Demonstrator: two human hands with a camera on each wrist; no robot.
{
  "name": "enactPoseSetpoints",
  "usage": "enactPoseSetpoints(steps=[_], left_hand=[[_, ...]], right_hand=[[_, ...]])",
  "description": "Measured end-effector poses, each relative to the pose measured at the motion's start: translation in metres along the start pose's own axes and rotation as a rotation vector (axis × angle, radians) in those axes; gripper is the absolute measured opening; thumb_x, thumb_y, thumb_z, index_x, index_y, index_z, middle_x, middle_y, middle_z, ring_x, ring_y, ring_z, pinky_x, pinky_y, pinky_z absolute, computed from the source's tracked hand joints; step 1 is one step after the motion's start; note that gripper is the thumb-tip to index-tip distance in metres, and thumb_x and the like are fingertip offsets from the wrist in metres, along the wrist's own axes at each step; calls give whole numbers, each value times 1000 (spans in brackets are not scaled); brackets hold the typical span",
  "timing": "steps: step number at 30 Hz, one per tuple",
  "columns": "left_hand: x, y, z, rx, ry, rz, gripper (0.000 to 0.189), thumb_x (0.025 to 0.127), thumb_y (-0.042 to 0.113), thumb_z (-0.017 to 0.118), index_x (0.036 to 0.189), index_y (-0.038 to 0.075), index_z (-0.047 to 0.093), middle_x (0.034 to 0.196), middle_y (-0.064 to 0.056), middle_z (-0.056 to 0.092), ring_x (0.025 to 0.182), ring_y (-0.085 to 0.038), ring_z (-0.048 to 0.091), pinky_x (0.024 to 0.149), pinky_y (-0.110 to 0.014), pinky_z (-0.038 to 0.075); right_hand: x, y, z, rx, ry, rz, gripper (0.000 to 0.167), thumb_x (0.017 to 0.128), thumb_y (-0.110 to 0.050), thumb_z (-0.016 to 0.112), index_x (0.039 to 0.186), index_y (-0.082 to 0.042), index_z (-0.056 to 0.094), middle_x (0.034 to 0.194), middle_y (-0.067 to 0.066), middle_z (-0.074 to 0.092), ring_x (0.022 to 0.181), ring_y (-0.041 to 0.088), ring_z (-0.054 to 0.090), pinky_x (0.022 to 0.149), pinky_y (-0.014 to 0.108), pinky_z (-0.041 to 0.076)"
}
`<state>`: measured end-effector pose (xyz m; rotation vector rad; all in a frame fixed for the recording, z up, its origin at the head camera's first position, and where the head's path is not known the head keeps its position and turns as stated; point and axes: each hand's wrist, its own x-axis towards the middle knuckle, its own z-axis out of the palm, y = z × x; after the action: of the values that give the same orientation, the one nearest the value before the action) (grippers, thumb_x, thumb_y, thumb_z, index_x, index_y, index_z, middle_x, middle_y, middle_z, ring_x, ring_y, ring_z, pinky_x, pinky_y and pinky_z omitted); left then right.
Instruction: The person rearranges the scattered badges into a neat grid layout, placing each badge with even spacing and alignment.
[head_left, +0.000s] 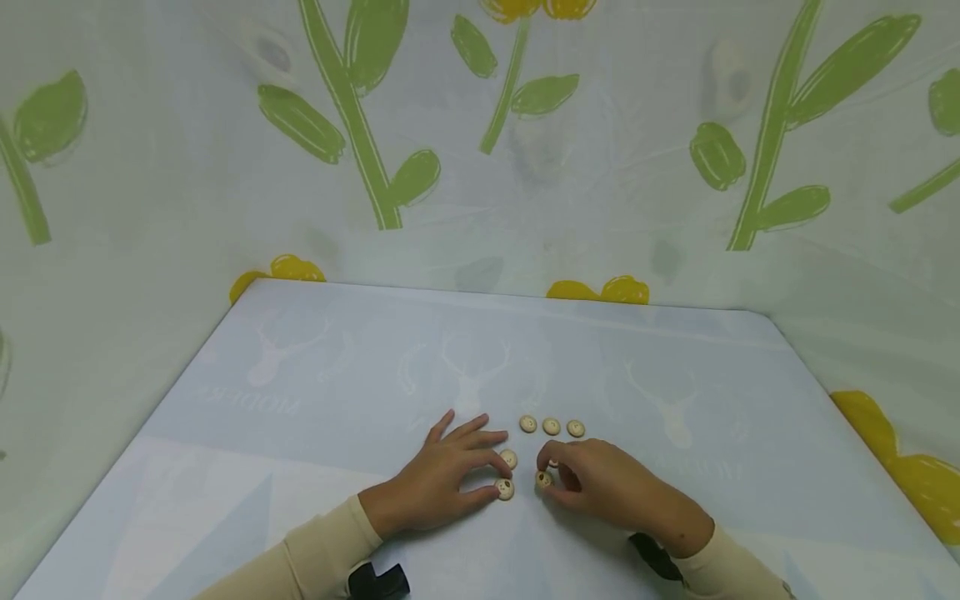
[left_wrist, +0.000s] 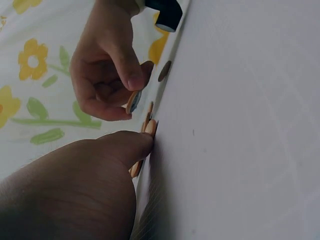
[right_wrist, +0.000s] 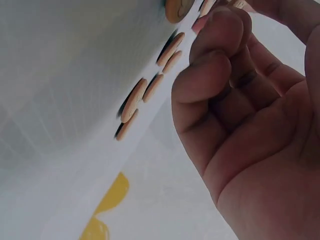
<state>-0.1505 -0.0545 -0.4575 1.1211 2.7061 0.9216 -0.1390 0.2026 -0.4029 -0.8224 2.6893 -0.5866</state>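
Observation:
Several small, round, pale wooden discs with dark marks on their faces lie on the table. My left hand (head_left: 442, 479) pinches one wooden disc (head_left: 505, 489) between thumb and index finger, low at the tabletop, its other fingers spread. Just beyond that fingertip lies a second disc (head_left: 509, 458). Facing it, my right hand (head_left: 600, 482) pinches another disc (head_left: 543, 479) by its edge; the left wrist view shows this disc (left_wrist: 133, 102) tilted on edge at the fingertips. One more disc (head_left: 553, 463) is partly hidden behind the right index finger.
Beyond the hands, three discs sit in a row: left (head_left: 528, 424), middle (head_left: 552, 427) and right (head_left: 576, 428). The table (head_left: 360, 333) has a pale blue and white cover with faint deer heads. A curtain (head_left: 600, 200) printed with green leaves and yellow flowers surrounds it.

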Motion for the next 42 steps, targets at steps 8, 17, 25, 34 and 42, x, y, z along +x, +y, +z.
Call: enactPoseSetpoints(steps=[8,17,25,34,42], left_hand=[[-3,0,0,-15,16,22,17,92,36,72,108,37,69,148,5,55,151,-27,33,119,-67,9],[-3,0,-1,11,1,16,16,93,41,69,110,39,68,151,8,51,152,-24,29,121,-65,7],[-4,-2,0,20,2,21,17,94,43,68,110,40,67,150,8,52,152,-23,29,121,-64,7],[-3,-3,-1,21,-10,17,17,94,43,67,111,41,67,151,8,51,153,-24,29,121,-65,7],[-4,-1,-1,16,0,23,16,94,41,68,110,39,68,150,7,53,152,-25,31,120,-66,8]], right_hand=[[3,-2,-4,8,29,9,12,91,-20,72,101,-20,65,62,-16,50,54,-3,45,52,20,40],[14,-2,-1,-109,87,7,14,90,-24,74,101,-21,66,65,-17,48,59,-2,43,54,19,39],[24,-6,-3,-127,41,38,14,92,-25,73,103,-20,66,64,-15,51,57,0,45,53,22,40],[31,-5,-2,-159,33,8,12,92,-26,73,101,-21,66,62,-15,50,56,0,44,53,21,39],[34,-8,-1,-191,31,29,12,91,-22,73,101,-19,67,63,-15,51,56,1,45,52,21,40]])
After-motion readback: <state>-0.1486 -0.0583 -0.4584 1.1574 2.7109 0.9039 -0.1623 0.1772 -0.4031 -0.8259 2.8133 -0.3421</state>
